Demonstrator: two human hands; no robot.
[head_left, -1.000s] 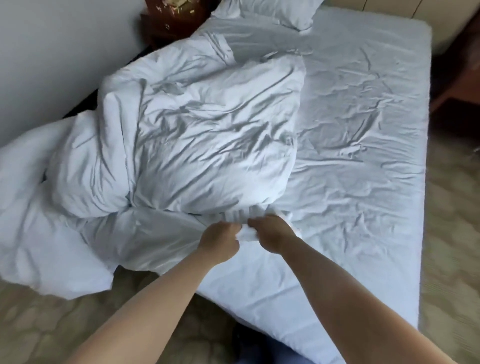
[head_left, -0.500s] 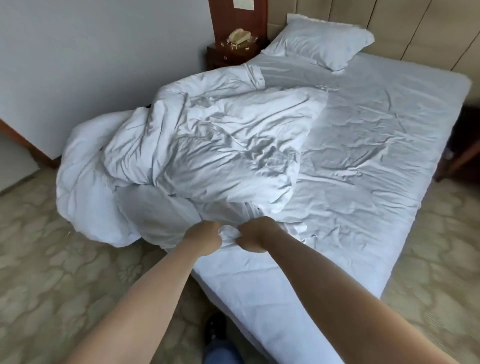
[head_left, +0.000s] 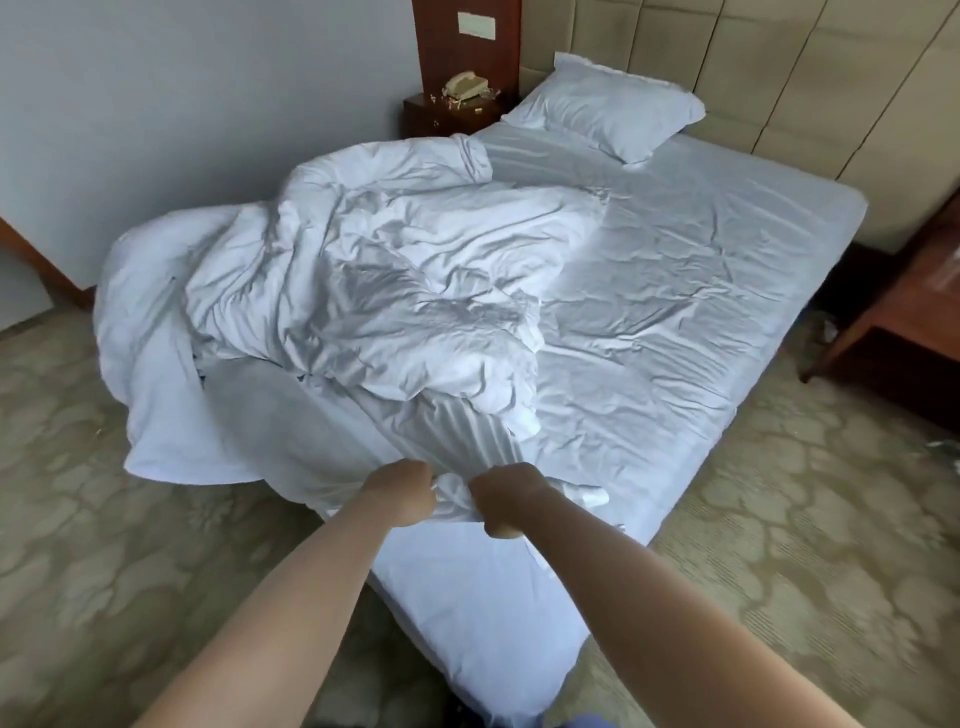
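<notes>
A crumpled white duvet (head_left: 363, 301) lies heaped on the left half of the bed (head_left: 675, 322), with part of it hanging over the left side toward the floor. My left hand (head_left: 400, 493) and my right hand (head_left: 506, 499) grip a bunched corner of the duvet close together, near the foot corner of the bed. The fabric stretches taut from my fists up to the heap. A white pillow (head_left: 605, 104) rests at the head of the bed.
A dark wooden nightstand (head_left: 449, 117) with a beige telephone (head_left: 465, 85) stands by the wall at the far left of the headboard. Another wooden piece of furniture (head_left: 904, 312) stands right of the bed. Patterned carpet (head_left: 779, 545) surrounds the bed.
I have stepped back from the bed with both hands still gripping the duvet corner. The duvet is drawn toward the foot and its fabric pulled taut. More of the room shows.
</notes>
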